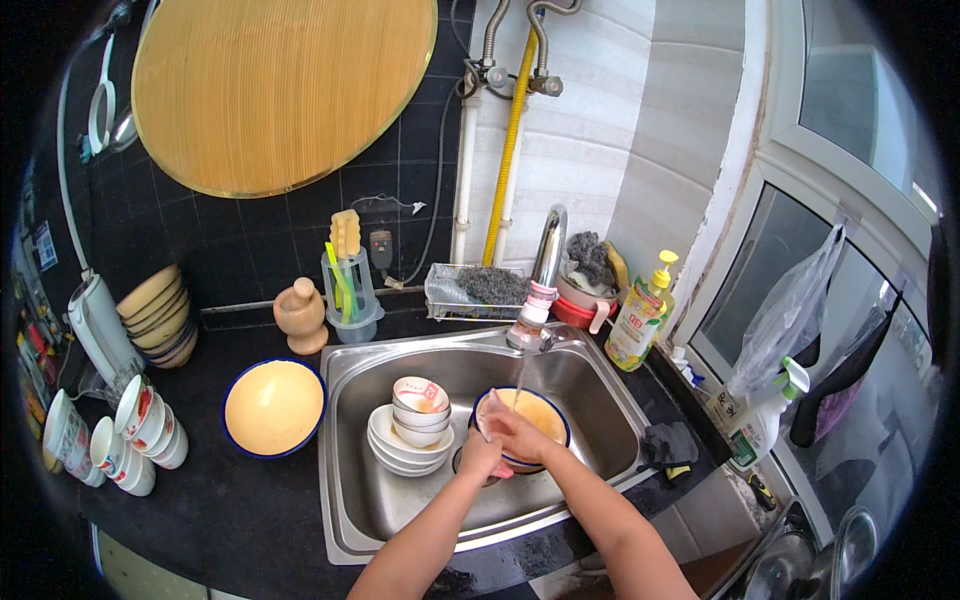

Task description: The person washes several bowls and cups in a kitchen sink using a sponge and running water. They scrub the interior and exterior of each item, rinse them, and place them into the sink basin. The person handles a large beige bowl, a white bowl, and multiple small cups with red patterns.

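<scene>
Both of my hands are together in the steel sink (590, 475), over a yellow bowl with a dark blue rim (545, 415). My left hand (482, 456) is closed at the bowl's near left side, on something mostly hidden. My right hand (520, 437) is curled against it, with a pale pinkish thing (490, 408), perhaps a cloth, at its fingers. Water runs from the faucet (549, 250) into the bowl beside my right hand. Left of my hands, small white bowls (421, 405) stand stacked on wider white bowls (390, 448).
On the counter left of the sink are another yellow bowl (274, 407), a wooden mortar (301, 318), stacked cups (150, 420) and stacked bowls (160, 315). A soap bottle (640, 315), a dark cloth (670, 445) and a spray bottle (765, 425) stand along the right. A wire rack (440, 310) sits behind.
</scene>
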Tool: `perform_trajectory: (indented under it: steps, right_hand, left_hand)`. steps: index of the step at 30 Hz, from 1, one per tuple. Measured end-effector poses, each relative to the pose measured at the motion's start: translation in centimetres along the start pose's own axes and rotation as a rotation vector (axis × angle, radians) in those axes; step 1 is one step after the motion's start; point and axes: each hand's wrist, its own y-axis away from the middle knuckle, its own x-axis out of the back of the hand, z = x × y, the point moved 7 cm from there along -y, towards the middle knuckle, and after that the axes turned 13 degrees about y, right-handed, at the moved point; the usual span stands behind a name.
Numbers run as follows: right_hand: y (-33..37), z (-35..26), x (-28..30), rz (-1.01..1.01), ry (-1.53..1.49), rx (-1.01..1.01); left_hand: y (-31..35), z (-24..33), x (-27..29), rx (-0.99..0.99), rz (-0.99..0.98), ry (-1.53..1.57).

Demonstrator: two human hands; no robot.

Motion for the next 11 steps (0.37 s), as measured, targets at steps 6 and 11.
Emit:
perform_trajectory:
  steps: [6, 11]
  right_hand:
    - [1.2, -2.0, 1.6, -0.194, 0.203, -0.094]
    - [3.0, -2.2, 3.8, -0.418, 0.853, -0.449]
  left_hand:
    - [1.0, 1.6, 0.0, -0.124, 0.061, 0.1]
    - [0.5, 1.9, 1.6, -0.25, 0.18, -0.061]
